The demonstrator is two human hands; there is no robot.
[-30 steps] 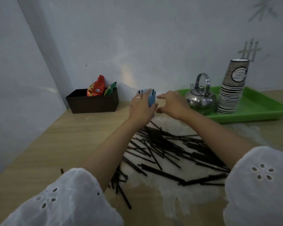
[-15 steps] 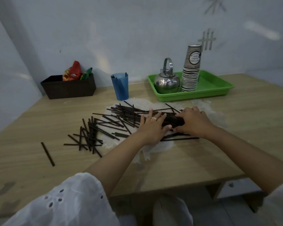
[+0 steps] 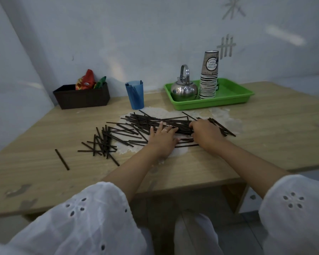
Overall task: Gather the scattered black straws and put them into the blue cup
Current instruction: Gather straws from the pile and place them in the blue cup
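While left hand [image 3: 162, 139] lies flat-fingered; right hand [image 3: 205, 133] fingers [image 3: 193, 125] curl round straws [image 3: 182, 128] | risk: crossed bunch may slip between fingers; spill

We take this for a plain refreshment corner, perhaps in a small office or a home; the dim view does not settle which. A worn wooden counter [image 3: 265, 126] meets pale painted walls [image 3: 136, 34]. A green tray [image 3: 234, 92] holds a steel kettle [image 3: 184, 90] and stacked paper cups [image 3: 208, 78]; a dark box [image 3: 81, 97] holds snack packets [image 3: 85, 81].
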